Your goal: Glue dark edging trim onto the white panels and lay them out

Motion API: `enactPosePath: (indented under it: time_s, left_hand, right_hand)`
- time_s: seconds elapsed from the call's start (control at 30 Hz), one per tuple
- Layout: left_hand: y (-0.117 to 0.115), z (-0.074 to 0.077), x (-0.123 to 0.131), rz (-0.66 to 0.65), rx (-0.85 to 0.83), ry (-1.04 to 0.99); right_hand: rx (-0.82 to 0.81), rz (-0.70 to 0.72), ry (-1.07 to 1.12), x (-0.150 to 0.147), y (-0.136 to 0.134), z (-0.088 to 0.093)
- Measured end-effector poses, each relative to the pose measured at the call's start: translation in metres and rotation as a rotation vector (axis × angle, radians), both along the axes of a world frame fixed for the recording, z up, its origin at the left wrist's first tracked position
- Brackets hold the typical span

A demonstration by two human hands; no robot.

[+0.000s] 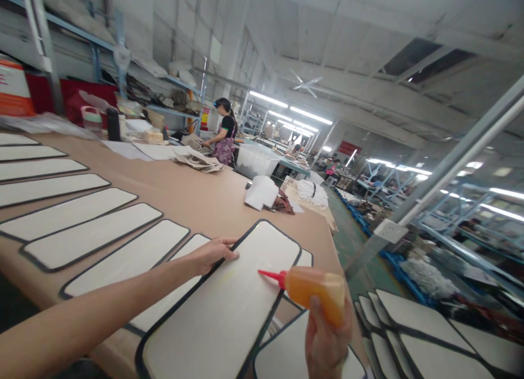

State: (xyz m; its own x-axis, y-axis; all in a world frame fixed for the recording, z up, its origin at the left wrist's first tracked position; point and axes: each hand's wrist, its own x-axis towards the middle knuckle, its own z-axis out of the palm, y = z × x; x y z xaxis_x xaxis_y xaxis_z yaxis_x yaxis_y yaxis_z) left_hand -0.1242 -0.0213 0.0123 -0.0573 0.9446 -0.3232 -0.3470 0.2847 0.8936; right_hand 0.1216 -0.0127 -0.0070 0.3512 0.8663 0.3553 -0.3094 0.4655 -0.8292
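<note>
Lying along the far left of the brown table [196, 199], a row of white panels [82, 237] with dark borders ran side by side toward the near end. Behind them, at the table's back edge, stood an orange and white box [14, 89] and a dark flask [113, 124].

The person's bare left forearm came in from the lower left, and the left hand [213, 254] rested on the left border of the nearest panel [229, 308]. Its fingers were stretched out and close together, lying flat over the dark edge and gripping nothing. This panel lay tilted across the near end of the table, overlapping the last panels of the row.

Further back, past a loose pile of cut pieces [198, 159], a co-worker [224, 133] in a dark top stood at the far end of the table. A small white stack [262, 192] sat near the table's right edge.

Over the right side of the nearest panel hung the red nozzle [272, 276] of an orange glue bottle [315, 291]. The tip pointed left, just above the white face; whether it touched could not be told. The right hand [327, 341] rose from the bottom edge with its fingers wrapped tight around the bottle's body. Below it another panel [286, 351] partly showed.

To the right, beyond the table, more panels [429, 335] lay overlapped low down, and a grey metal post [450, 166] slanted upward across the workshop.
</note>
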Motion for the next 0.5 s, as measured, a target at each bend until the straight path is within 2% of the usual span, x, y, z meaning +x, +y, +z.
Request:
enactPosePath:
  time_s: [0.13, 0.23, 0.37, 0.43, 0.5]
  left_hand:
    - [-0.018, -0.003, 0.0, 0.111, -0.024, 0.029]
    - [-0.036, -0.002, 0.004, 0.147, -0.009, 0.061]
    - [-0.064, 0.003, 0.018, 0.138, 0.004, 0.06]
    - [-0.076, 0.002, 0.026, 0.153, 0.008, 0.055]
    - [-0.084, 0.001, 0.03, 0.193, 0.0, 0.062]
  right_hand:
    - [-0.116, 0.224, 0.033, -0.006, -0.043, -0.031]
    - [-0.118, 0.218, 0.123, 0.004, -0.05, -0.025]
    - [-0.118, 0.124, 0.271, 0.027, -0.028, -0.005]
    - [-0.147, 0.112, 0.288, 0.03, -0.033, -0.008]
    - [-0.195, 0.155, 0.26, 0.027, -0.054, -0.021]
